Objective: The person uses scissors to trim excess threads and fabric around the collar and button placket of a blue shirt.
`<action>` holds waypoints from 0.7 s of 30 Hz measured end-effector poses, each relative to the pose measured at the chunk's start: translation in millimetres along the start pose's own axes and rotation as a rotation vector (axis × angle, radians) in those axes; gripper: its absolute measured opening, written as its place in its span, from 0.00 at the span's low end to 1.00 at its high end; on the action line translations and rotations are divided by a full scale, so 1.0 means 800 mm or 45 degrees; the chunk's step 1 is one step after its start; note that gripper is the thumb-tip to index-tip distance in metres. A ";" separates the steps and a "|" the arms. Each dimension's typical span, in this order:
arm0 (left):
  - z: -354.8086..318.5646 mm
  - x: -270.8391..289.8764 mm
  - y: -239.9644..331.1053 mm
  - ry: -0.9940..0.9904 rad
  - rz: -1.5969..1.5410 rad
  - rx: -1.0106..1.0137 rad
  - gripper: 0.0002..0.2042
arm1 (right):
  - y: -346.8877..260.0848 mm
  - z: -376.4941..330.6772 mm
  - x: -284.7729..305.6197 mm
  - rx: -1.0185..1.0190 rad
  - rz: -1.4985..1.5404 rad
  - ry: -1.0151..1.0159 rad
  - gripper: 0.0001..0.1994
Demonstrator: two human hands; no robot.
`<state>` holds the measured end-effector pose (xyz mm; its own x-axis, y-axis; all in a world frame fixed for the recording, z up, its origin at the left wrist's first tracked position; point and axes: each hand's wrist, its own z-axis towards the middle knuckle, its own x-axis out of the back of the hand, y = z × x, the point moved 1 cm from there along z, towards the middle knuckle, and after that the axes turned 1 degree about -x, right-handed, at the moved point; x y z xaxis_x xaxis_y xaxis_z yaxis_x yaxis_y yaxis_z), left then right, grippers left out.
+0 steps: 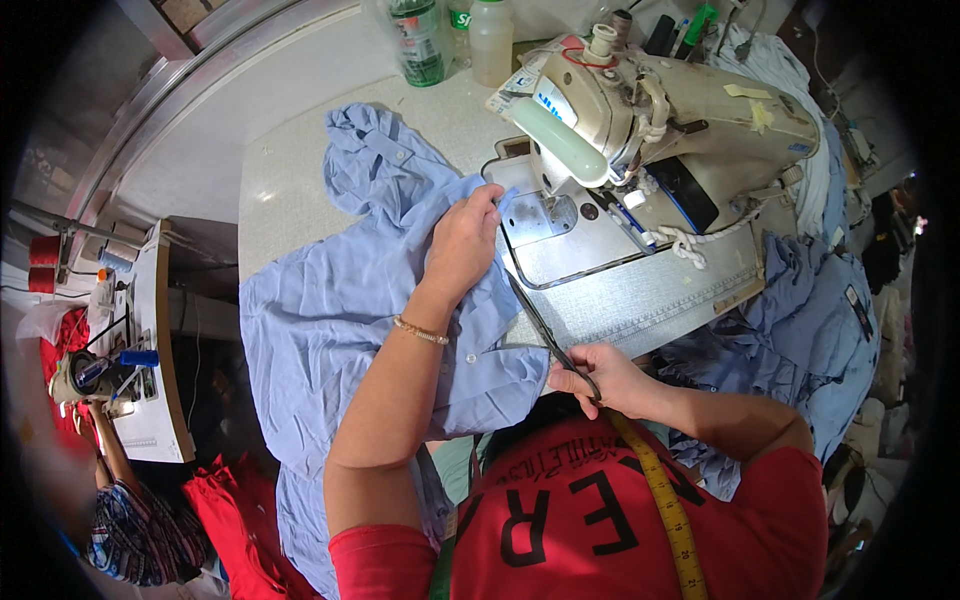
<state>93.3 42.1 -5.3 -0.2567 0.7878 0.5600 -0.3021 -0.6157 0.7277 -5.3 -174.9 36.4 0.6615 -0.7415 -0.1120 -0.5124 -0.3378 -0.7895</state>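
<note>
A light blue button-up shirt (330, 270) spreads over the left part of the sewing table and hangs down over its near edge. My left hand (463, 243) lies on it, with fingers pinched on the cloth beside the sewing machine's metal plate. In my right hand (615, 382), at the table's near edge, I hold dark scissors (543, 332). Their blades point up and away toward the machine plate, along the right side of the shirt. The sewing machine (690, 105), cream-coloured and worn, stands at the far right of the left hand.
A phone (683, 194) and pens (632, 226) lie under the machine arm. Bottles (492, 45) stand at the back. More blue garments (800, 340) are heaped on the right. A yellow tape measure (668, 495) hangs over my red shirt. At left, another person's arm (112, 445) reaches toward a second table (160, 350).
</note>
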 end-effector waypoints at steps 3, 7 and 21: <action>0.000 -0.001 -0.002 0.012 0.015 -0.023 0.12 | 0.002 -0.001 -0.001 -0.006 0.005 0.005 0.17; 0.000 -0.001 -0.003 0.014 0.001 -0.046 0.12 | 0.006 0.001 -0.001 0.003 -0.024 0.011 0.16; 0.001 -0.001 -0.001 0.008 -0.066 -0.012 0.12 | -0.003 0.005 0.000 -0.098 0.134 -0.043 0.21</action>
<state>94.2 41.9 -5.8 -0.2462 0.8183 0.5194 -0.3240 -0.5745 0.7516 -2.4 -171.8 35.8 0.6189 -0.7560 -0.2131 -0.6197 -0.3032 -0.7239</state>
